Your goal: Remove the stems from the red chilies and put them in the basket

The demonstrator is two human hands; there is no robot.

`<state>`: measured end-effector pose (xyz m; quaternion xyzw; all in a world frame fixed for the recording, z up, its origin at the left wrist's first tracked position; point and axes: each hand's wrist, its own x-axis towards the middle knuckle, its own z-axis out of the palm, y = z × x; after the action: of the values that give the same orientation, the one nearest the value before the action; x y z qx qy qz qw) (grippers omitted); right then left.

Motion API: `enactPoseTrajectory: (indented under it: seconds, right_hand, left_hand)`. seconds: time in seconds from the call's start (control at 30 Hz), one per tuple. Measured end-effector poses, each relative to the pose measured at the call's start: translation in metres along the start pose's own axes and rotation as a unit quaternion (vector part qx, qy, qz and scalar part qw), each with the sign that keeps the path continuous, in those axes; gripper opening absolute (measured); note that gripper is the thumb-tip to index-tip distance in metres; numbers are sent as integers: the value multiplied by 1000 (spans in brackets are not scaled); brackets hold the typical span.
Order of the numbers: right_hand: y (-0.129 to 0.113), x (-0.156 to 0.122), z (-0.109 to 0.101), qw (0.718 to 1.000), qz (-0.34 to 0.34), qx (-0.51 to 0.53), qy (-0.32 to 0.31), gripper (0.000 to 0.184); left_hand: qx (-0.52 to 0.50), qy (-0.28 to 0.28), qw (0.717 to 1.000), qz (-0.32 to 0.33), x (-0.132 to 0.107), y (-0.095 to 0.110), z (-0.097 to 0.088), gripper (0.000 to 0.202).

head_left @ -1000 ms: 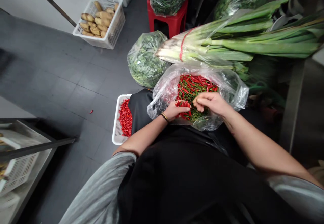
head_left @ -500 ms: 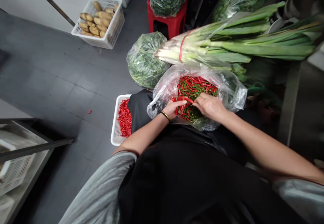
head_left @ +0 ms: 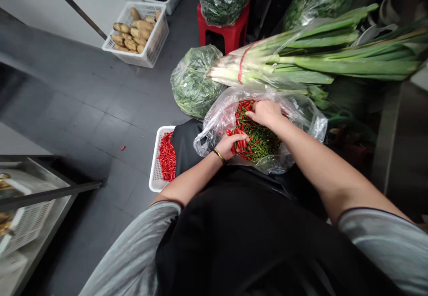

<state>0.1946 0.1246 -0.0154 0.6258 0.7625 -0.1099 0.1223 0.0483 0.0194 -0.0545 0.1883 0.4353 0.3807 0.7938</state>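
I see one chilli bag (head_left: 254, 140), three bags of greens (head_left: 197, 82), four white baskets (head_left: 157, 35), one red stool (head_left: 230, 42).

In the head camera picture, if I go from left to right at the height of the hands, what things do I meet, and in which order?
White plastic basket of red chillies, black apron, left hand, red and green chillies, right side of the clear plastic bag.
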Motion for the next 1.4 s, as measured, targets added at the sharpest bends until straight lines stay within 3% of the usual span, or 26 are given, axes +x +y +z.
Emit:
enactPoseTrajectory:
  seconds: [0.07,0.13,0.27,0.37,0.43,0.53,0.67,0.73,0.87,0.9,0.93,1.0,1.03,1.07,1.1,1.17,1.23,1.3,1.4]
  right_hand:
    - [2,15,5,999,16,4,-32,44]
    - [11,13,13,999,20,26,-33,36]
    - [30,-40,31,986,-7,168,-3,31]
    - [23,-86,43,941,-48,334,-30,37]
    - [13,-102,46,926,-99,363,-31,39]
    - [11,-103,38,927,-152,341,-27,41]
    - [18,-92,23,914,-163,366,-59,48]
    - [17,-94,23,878,-181,430,-107,49]
    - [14,-102,38,734,-150,641,-167,54]
    - [16,-100,41,724,-140,654,-171,56]
    - [19,-95,43,743,-130,636,-164,58]
    - [25,-75,43,848,-93,512,-101,59]
    - [27,-61,42,906,-62,416,-36,57]
    - [27,-47,40,949,-33,311,26,53]
    - [26,-33,38,976,-20,213,47,49]
    - [22,-10,35,997,-15,66,34,41]
    - [18,0,31,1000,-9,9,-1,36]
    - [20,-7,30,1000,14,25,4,32]
    - [25,-42,33,989,14,150,11,29]
  left_hand:
    - [2,6,1000,-8,2,0,-4,29]
    - [5,12,1000,-6,4,-2,-6,29]
    - [7,29,999,30,9,-7,-4,31]
    - [22,28,998,45,11,-10,3,35]
    - [47,7,998,49,10,-10,6,36]
    - [105,-6,992,66,5,-8,7,36]
    - [178,-30,976,120,-4,-5,5,42]
    - [193,-68,969,136,-11,-2,5,45]
    - [179,-164,963,115,-19,4,4,43]
    - [164,-172,967,95,-19,4,3,43]
    - [141,-168,973,70,-18,3,1,45]
    - [81,-136,987,23,-15,2,-2,49]
    - [52,-119,991,9,-12,1,-3,51]
    - [30,-107,994,2,-10,0,-4,53]
    - [16,-99,995,-1,-8,-1,-5,54]
    - [4,-80,997,-7,-6,-1,-6,49]
    - [-4,-45,999,-19,-4,-1,-6,40]
    - [-14,-3,1000,-27,-2,-1,-4,34]
    - [-22,30,999,-18,2,-4,0,30]
